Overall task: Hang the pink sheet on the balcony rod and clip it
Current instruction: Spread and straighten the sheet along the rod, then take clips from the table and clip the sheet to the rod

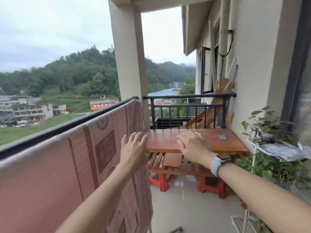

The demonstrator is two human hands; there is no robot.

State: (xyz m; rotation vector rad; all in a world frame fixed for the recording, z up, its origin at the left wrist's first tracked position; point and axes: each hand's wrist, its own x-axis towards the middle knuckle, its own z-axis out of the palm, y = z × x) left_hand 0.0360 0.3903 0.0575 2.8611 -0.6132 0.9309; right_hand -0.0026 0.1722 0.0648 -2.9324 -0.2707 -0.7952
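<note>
Bare skin and spread fingers fill the middle of the view: the left hand [134, 150] is held flat and empty, palm toward the hanging edge of the cloth, just beside it; whether it touches cannot be told. The right hand [193, 147], with a ring on one finger and a pale grey smartwatch [218, 163] on the wrist, is also flat and empty, fingers loosely extended, above the near edge of a reddish-brown wooden table [210, 140]. The pink patterned sheet [70, 158] is draped over the black metal balcony rod [55, 130] on the left, hanging down on the inner side. On the tabletop lies a small dark flat phone-like object [223, 137]. Red plastic stools [212, 186] stand under the table. To the right, a leafy green potted plant [264, 126] sits near the wall. Beyond the railing are green hills and low buildings.
</note>
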